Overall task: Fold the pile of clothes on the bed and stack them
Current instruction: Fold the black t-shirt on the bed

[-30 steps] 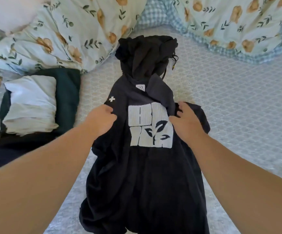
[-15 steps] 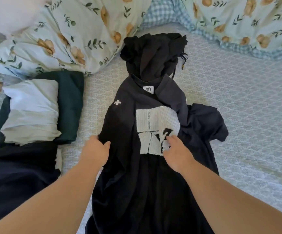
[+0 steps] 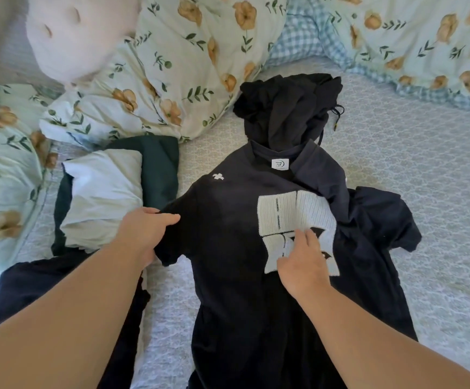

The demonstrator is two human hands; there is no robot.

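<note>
A dark navy T-shirt (image 3: 228,220) with a white block print (image 3: 290,214) lies spread front-up on the bed, neck away from me. My left hand (image 3: 144,231) grips its left sleeve at the edge. Flat on the lower part of the print rests my right hand (image 3: 304,265), fingers spread. A black hooded garment (image 3: 287,108) lies bunched just beyond the shirt's collar. At the left sits a stack: a folded white piece (image 3: 104,197) on a dark green one (image 3: 158,161).
Floral pillows (image 3: 186,60) and a floral duvet (image 3: 411,37) line the far side. A pale pink cushion (image 3: 71,32) is at the top left. Another dark garment (image 3: 42,284) lies under my left forearm. Grey patterned sheet (image 3: 425,164) shows to the right.
My left hand moved out to the left sleeve and took hold of it, spreading the shirt wider. My right hand stayed on the print. The view shifted lower.
</note>
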